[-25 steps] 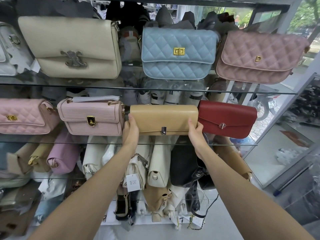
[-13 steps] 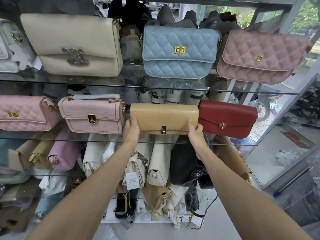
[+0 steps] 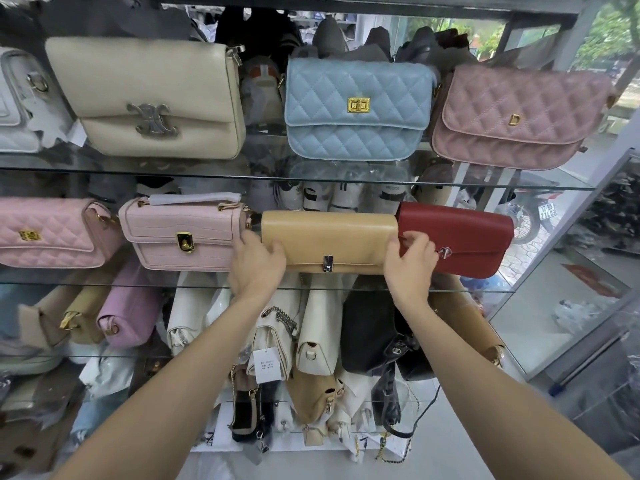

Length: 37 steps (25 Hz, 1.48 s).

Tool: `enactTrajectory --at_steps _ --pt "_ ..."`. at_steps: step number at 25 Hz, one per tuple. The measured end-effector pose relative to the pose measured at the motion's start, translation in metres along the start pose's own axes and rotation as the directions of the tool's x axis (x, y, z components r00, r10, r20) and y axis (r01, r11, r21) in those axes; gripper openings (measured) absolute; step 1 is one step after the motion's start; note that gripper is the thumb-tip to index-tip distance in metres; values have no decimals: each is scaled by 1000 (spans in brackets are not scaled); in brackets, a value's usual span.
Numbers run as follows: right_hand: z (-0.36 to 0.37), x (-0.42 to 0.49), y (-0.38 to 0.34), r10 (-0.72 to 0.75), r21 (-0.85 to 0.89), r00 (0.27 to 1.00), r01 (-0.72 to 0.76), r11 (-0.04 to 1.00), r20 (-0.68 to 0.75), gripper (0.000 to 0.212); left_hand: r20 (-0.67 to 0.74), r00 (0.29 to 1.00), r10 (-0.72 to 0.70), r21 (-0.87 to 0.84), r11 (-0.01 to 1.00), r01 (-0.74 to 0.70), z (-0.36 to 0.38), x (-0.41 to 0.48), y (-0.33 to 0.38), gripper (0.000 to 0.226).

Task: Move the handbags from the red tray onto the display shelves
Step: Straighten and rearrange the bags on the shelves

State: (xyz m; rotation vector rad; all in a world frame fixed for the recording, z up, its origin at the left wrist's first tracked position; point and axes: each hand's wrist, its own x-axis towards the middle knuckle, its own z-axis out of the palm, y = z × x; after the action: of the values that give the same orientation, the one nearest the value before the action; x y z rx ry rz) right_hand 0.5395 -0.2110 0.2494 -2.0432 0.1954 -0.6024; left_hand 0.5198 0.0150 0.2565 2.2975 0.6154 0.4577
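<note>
A tan flap handbag (image 3: pixel 329 240) with a small metal clasp stands on the middle glass shelf (image 3: pixel 478 291), between a pale pink croc-pattern bag (image 3: pixel 183 233) and a red flap bag (image 3: pixel 460 237). My left hand (image 3: pixel 256 265) grips the tan bag's lower left end, thumb on its front. My right hand (image 3: pixel 410 265) holds its right end, fingers curled at the seam where it meets the red bag. The red tray is out of view.
The upper glass shelf (image 3: pixel 242 174) carries a cream bag (image 3: pixel 149 95), a light blue quilted bag (image 3: pixel 356 109) and a dusty pink quilted bag (image 3: pixel 516 116). A pink quilted bag (image 3: pixel 48 233) stands at the far left. Below hang several white, black and tan bags. A glass wall closes the right side.
Both hands have shifted slightly up onto the tan bag's ends, and the right fingers now curl over its right edge. The bag itself has barely moved.
</note>
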Motion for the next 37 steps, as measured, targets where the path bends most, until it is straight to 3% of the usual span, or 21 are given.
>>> enactTrajectory --at_steps 2,5,7,9,12,15,20,23,26,30,34,37 --pt "-13 1 -19 -167 24 981 170 985 -101 17 -97 984 152 58 988 -147 -18 -8 22 26" --pt "-31 7 -60 -313 130 933 337 933 -175 21 -176 909 377 29 925 -378 -47 -18 67 31" --pt "-42 19 -87 -338 204 915 382 901 -221 16 -226 817 531 -120 817 -564 -65 -21 94 38" --pt "-48 38 -107 -302 291 930 354 889 -209 12 -289 775 562 -301 715 -631 -81 -13 117 36" --pt "-51 73 -121 -239 335 964 263 905 -114 36 -304 845 440 -483 694 -534 -91 18 142 19" --pt "-51 98 -130 -117 345 990 85 935 75 66 -195 925 325 -567 732 -377 -85 45 149 33" --pt "-43 126 -139 16 423 979 -103 900 204 105 -279 948 154 -634 712 -303 -76 52 160 30" --pt "-35 132 -138 13 482 974 -124 867 228 91 -89 994 60 -782 614 -107 -74 63 157 41" --pt "-28 137 -143 18 500 977 -124 857 212 100 39 988 147 -846 530 -46 -72 72 154 39" --pt "-24 137 -143 26 506 981 -123 854 194 101 73 971 227 -836 545 -65 -70 72 156 41" --pt "-26 138 -134 -19 551 978 -102 829 210 74 97 961 259 -828 557 -66 -71 74 148 72" --pt "-28 134 -128 -58 536 980 -56 842 192 57 65 964 259 -830 551 -92 -71 76 145 79"
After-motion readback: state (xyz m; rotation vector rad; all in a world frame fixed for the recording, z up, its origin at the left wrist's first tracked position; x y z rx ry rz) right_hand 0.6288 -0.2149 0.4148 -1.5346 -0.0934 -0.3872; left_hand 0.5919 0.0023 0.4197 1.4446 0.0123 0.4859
